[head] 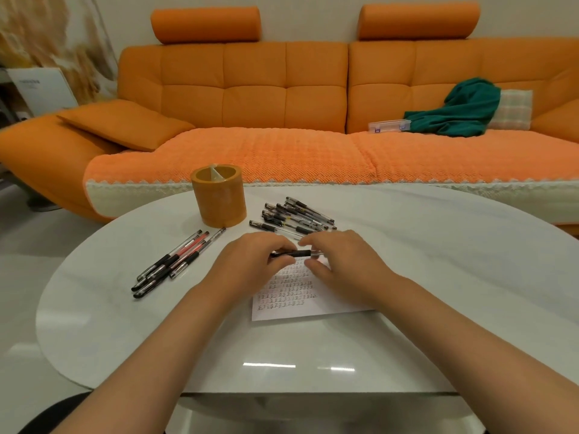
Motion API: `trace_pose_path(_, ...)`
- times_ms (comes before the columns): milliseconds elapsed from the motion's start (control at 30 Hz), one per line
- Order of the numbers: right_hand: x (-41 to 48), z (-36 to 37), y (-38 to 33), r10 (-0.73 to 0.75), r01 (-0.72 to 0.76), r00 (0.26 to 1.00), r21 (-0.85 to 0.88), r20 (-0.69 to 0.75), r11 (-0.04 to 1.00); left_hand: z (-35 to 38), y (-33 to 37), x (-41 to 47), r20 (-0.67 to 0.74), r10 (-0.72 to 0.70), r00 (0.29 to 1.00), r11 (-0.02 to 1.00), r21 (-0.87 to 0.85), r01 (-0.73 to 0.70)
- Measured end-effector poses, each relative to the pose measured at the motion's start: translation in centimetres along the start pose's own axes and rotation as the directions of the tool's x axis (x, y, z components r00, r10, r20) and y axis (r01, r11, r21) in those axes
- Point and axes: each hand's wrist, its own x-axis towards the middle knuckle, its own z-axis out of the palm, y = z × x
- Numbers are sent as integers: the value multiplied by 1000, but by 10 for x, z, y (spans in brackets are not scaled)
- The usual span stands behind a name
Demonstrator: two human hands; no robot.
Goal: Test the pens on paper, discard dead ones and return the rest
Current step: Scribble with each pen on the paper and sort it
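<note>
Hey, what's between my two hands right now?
A black pen, seen in the head view: the left hand holds one end, the right hand the other, just above the paper.

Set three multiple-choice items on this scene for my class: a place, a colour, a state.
1. Where does the orange pen holder stand? A floor B white table C chair
2. What colour is the cloth on the sofa? A green B red C white
3. What holds the black pen over the paper? A nothing B a clip C left hand and right hand together
Answers: B, its base rests there; A, it is plainly dark green; C, each hand pinches one end.
</note>
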Motion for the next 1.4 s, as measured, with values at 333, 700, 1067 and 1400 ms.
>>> trace_pose_path(333, 0, -1, 1, -7, 4, 998, 47, 69, 999, 5, 0, -4, 6, -91, 996, 983, -157, 90)
trace_pose_path(700, -1, 0, -3, -55, 58, 998, -82, 36, 995, 6, 0, -3, -18, -72, 997, 949, -309, 63)
trace_pose_path(1067, -9, -9, 2, 75, -97, 992, 223, 104, 970, -4, -8, -4, 179, -208, 961, 977, 3, 211)
trace_pose_path(1400, -8, -14, 2, 186, -211, 977, 618, 105, 757, 15, -7, -2, 275, -148, 950, 987, 107, 123)
